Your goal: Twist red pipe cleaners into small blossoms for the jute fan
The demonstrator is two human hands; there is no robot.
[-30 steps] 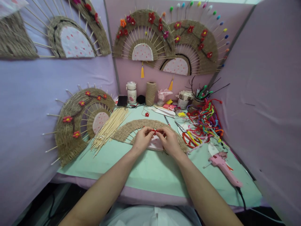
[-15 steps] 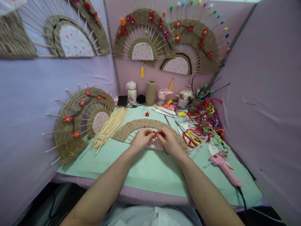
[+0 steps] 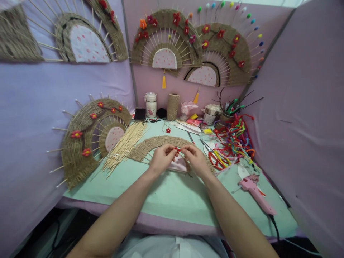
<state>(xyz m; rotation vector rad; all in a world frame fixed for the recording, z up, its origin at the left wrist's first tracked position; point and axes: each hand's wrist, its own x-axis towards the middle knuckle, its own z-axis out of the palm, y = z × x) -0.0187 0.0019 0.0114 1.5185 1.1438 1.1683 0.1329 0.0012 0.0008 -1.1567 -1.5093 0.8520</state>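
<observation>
Between my two hands is a small red pipe cleaner, bent into loops like a flower. My left hand pinches it between thumb and fingertips. From the other side my right hand grips its right end, closed in a pinch. Both hands hover over a half-round woven twine fan with light ribs, lying on the table; they hide part of its ribs and its pink centre. A finished-looking red flower lies just beyond the fan.
Bamboo sticks lie left, before a leaning flowered fan. To the right are red-handled scissors, a heap of coloured pipe cleaners and a corded pink glue gun. A twine spool and a white bottle stand behind.
My right fingertips have moved slightly right and up, apart from the left ones, drawing out the red pipe cleaner's end. My left hand keeps its pinch. The view has shifted slightly.
</observation>
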